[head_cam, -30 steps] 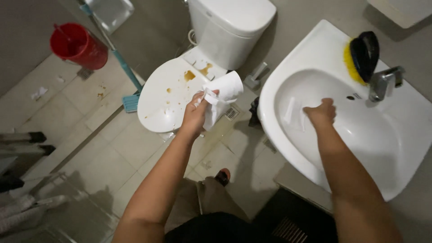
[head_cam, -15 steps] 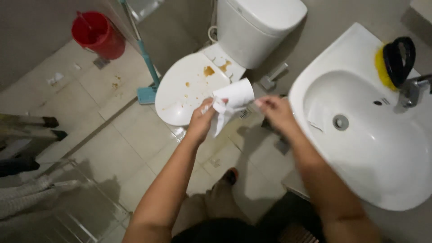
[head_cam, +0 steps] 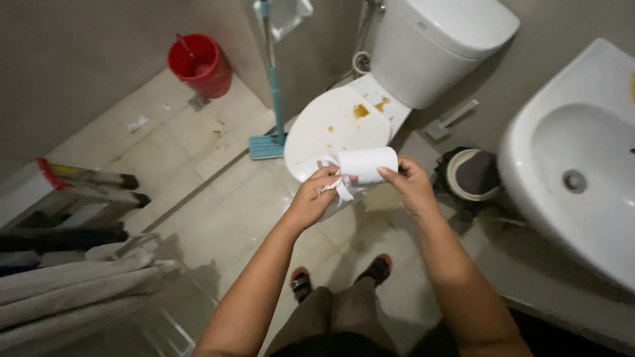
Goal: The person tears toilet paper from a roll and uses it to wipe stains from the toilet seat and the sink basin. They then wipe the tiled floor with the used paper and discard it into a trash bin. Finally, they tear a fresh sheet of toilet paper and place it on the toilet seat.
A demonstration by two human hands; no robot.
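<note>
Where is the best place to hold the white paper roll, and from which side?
Grip the white paper roll at its round right end, as the right hand does. It lies sideways, so that end is free, while the left hand pulls the torn loose end.

no packages, no labels, no signs, no screens anywhere in this bathroom shot, nothing boxed or wrapped on the floor, nothing stuck on the walls, honestly just nothing of that sort showing up here

paper roll (head_cam: 368, 163) white | toilet lid (head_cam: 337, 129) white, brown stains | bucket (head_cam: 196, 63) red | mop (head_cam: 268, 142) light blue
</note>
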